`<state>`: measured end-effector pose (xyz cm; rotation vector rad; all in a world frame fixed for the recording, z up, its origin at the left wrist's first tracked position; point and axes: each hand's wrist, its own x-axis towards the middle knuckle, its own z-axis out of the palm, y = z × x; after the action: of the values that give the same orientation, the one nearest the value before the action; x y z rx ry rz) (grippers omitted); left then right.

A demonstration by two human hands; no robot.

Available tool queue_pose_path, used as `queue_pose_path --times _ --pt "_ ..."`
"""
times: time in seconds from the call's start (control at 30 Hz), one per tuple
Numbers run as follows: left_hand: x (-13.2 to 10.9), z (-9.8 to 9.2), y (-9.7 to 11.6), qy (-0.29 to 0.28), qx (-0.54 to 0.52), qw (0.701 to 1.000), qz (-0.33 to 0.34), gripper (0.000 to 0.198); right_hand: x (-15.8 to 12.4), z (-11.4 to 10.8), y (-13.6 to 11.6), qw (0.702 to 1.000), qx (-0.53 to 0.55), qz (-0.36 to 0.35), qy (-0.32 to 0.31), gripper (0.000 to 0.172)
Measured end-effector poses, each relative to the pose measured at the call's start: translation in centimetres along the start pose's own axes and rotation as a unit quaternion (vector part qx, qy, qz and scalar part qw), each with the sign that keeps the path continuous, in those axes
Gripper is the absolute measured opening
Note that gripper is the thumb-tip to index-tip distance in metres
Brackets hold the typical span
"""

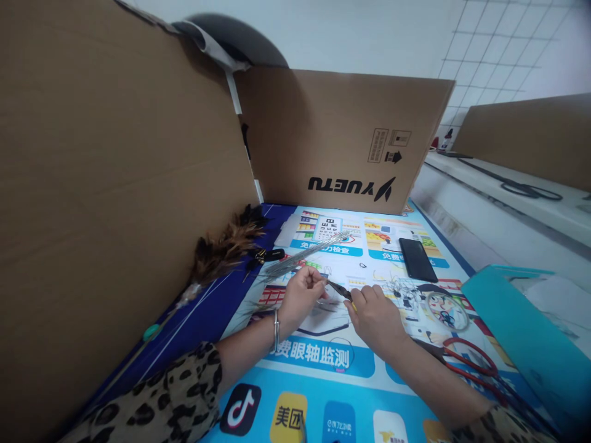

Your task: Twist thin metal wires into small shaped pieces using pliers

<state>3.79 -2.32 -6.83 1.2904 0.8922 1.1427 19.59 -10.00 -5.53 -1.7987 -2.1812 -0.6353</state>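
Observation:
My right hand point(376, 320) is closed around the handles of needle-nose pliers point(339, 288), a bit of yellow showing at the grip. The dark jaws point left, to the fingertips of my left hand point(302, 298). That hand is closed in a pinch on what looks like thin wire, too fine to make out well where it meets the jaws. A bundle of straight silvery wires point(305, 255) lies on the printed sheet just beyond my left hand. Below the hands, a thin dark loop of wire rests on the sheet.
Cardboard panels point(351, 135) wall off the left and back. A brown feather duster point(226, 243) lies at left beside a small black tool point(268, 255). On the right are a phone point(418, 259), a round clear dish point(447, 309), red-handled scissors point(471, 357) and a teal box point(517, 332).

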Motion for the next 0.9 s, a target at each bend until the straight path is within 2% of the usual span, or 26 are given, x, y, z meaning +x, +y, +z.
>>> queue_pose_path --times 0.37,0.9 --pt "0.07 -0.12 -0.2 -0.028 -0.031 0.999 -0.023 0.021 -0.1 0.12 0.08 0.999 0.028 0.023 -0.017 0.022" --pt "-0.35 0.12 0.01 0.01 0.025 0.999 0.02 0.015 0.05 -0.26 -0.24 1.0 0.015 0.012 -0.018 0.022"
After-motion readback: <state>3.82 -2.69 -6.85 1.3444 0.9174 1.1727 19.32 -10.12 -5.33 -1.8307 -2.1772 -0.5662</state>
